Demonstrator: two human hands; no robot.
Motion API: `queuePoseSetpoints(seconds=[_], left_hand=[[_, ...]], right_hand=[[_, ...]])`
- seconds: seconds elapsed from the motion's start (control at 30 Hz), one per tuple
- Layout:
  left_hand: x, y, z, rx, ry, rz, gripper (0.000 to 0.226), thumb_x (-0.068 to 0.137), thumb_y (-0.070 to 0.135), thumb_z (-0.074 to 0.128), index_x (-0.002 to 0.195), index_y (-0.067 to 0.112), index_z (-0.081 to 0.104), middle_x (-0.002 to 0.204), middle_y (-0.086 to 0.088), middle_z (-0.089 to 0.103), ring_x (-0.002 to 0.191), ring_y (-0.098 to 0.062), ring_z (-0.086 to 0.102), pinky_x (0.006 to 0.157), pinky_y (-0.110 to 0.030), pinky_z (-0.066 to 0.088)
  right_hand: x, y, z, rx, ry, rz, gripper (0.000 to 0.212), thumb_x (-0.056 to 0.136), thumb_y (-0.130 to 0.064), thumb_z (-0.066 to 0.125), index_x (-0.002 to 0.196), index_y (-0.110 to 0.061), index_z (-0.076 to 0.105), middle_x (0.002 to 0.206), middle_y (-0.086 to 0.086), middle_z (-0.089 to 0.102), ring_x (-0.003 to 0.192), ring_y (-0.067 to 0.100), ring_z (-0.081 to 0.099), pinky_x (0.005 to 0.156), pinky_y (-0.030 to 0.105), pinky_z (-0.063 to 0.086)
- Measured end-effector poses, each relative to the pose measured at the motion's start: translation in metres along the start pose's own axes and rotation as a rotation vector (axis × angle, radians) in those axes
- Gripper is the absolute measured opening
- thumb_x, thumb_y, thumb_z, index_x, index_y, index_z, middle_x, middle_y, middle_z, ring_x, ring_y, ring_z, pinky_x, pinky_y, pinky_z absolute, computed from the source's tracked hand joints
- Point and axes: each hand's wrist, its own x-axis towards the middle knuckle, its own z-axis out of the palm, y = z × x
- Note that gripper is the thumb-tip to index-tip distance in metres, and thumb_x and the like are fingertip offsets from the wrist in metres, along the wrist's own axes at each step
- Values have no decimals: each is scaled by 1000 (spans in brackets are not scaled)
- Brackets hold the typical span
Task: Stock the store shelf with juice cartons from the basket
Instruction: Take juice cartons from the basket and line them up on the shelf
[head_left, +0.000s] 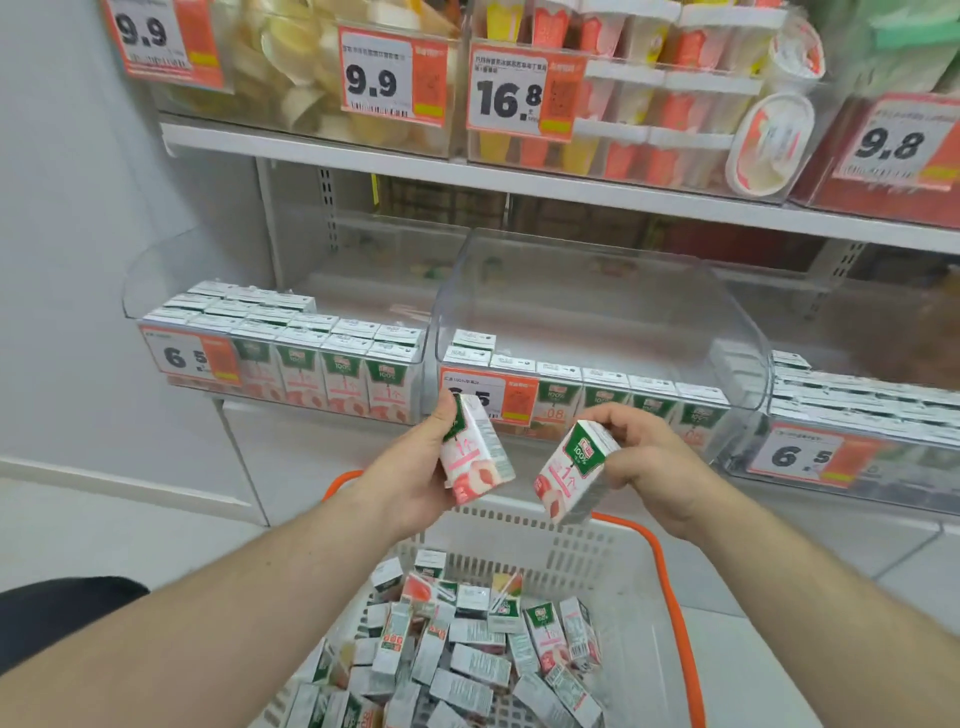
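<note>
The person stands in front of a shelf with a white basket down by their legs. The basket has an orange rim and is full of little juice cartons, all jumbled up.

Each hand holds one carton. The left hand is wrapped around a pink and white carton, thumb on one side and fingers on the other. The right hand grips a second carton from above, and that one leans over to the side. The two hands are near each other but do not touch, and both are up above the basket, just in front of the middle bin.

That clear bin has only one full row of cartons along its front (plus one more behind at the left end). Most of it looks bare behind them. The bin to the left is much fuller, and so is the one on the right.

So the step looks like this: two cartons are picked up and are on their way to the shelf. Next, the person likely needs to lift them over the bin's front wall and set them down behind the front row. They should stand up straight with the green tops up, like the others. The leaning carton needs turning first.

Lots of cartons wait in the basket, so the job seems far from done.
</note>
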Motion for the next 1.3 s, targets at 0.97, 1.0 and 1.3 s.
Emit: queuePoseSetpoints(seconds=[0.97,1.0,1.3], left_hand=[[-15,-15,3,823,-240,189,33,82,15,74,113,25,68,110,4,72,107,-13,66,103,-42,47],[-15,-15,0,780,-206,213,35,83,12,74,115,26,67,111,4,72,108,-13,66,104,-44,47],[-33,47,-3,603,-121,494,44,87,2,68,119,32,61,109,11,72,104,-2,65,92,-29,48]], right_hand=[[0,-13,31,170,-279,-56,72,50,16,50,115,-13,60,110,9,65,96,22,63,73,37,52],[-4,-17,34,28,-253,-87,73,58,17,58,123,-16,58,119,4,64,104,19,63,80,36,54],[-14,-46,61,-533,81,-387,80,78,-30,78,145,-38,34,137,-22,43,122,-9,41,101,12,35]])
